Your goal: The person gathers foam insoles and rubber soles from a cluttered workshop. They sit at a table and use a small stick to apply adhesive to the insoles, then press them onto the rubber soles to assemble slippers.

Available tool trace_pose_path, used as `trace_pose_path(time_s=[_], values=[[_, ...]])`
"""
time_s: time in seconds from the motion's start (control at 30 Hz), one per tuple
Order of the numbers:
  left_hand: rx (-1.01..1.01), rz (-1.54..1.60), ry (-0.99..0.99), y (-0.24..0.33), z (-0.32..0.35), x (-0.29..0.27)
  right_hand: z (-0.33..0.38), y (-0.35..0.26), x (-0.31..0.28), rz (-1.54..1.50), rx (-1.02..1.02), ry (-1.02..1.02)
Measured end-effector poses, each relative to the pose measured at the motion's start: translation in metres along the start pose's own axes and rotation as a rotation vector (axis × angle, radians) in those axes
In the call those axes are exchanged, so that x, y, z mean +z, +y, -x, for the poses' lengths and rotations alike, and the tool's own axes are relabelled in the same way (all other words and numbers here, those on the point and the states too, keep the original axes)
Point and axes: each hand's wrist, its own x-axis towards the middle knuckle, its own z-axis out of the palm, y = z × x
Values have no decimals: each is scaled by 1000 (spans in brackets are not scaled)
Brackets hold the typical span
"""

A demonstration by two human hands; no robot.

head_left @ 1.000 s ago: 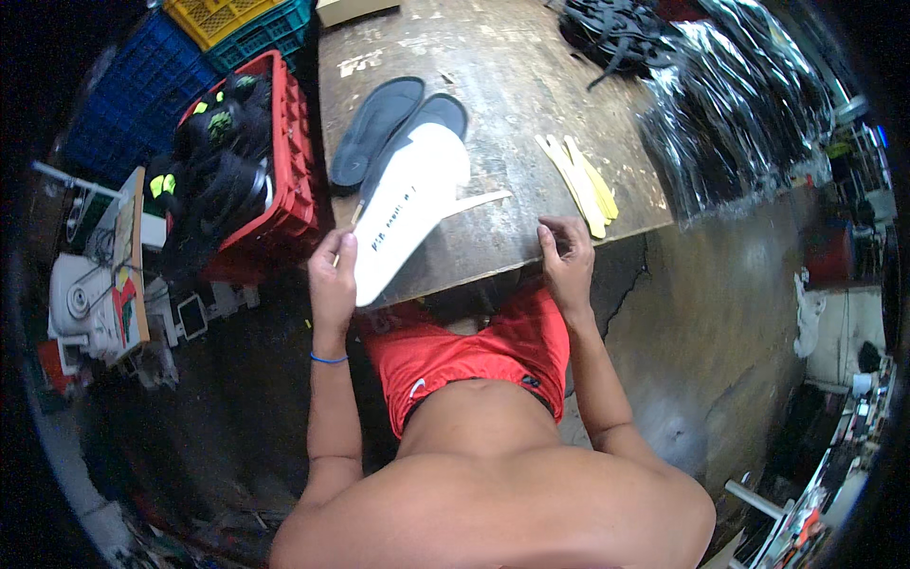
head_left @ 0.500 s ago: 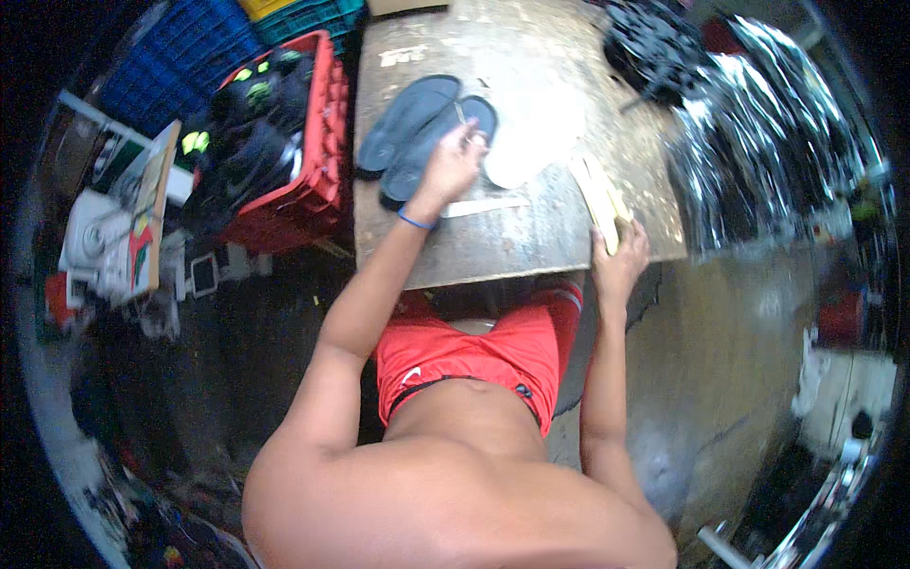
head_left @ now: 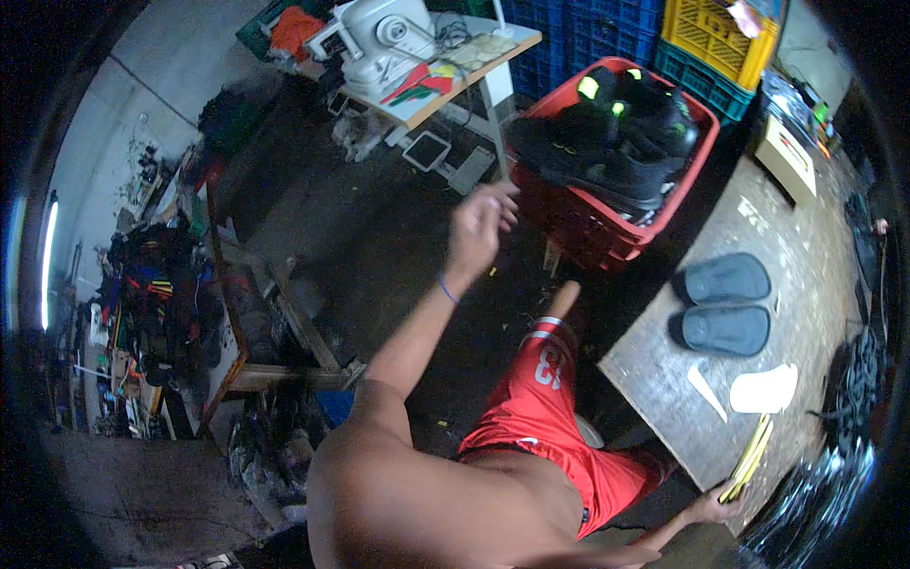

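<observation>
My left hand (head_left: 482,232) is raised over the dark floor, to the left of a red crate. Its fingers are loosely curled and apart, slightly blurred, with nothing visible in them. By the table's near edge, my right hand (head_left: 716,507) grips a bundle of long yellow strips (head_left: 749,460), which points away across the tabletop. Beyond the strips lie a white rounded sheet (head_left: 764,389) and a narrow white strip (head_left: 706,391). Two dark grey slipper soles (head_left: 728,327) rest side by side farther up the wooden table (head_left: 645,370).
The red crate (head_left: 621,242) is heaped with black shoes (head_left: 626,142). Behind it stand blue crates (head_left: 607,33) and a yellow crate (head_left: 711,38). A white sewing machine (head_left: 389,43) sits on a stand at the back left. Shiny dark material (head_left: 820,503) hangs beside the table's right side.
My view has turned left, so the table now lies at the right. My left hand has left the soles and swung out over the floor. My right hand still holds the yellow strips.
</observation>
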Motion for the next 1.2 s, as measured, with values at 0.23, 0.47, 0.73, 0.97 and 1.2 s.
trace_pose_path(time_s=[0.23,0.47,0.73,0.97,1.2], values=[[-34,-783,222,-150,-177,-154,-2,-5,-15,-45,14,-35],[-104,-1255,3,-228,-338,-208,-2,-8,-23,-47,175,-154],[-60,-1358,-152,-228,-332,-208,1,12,-21,-36,225,-204],[378,-1298,62,-220,-270,-196,0,8,-23,32,201,-175],[-39,-1160,325,-168,-285,-239,1,-2,-30,44,180,-212]])
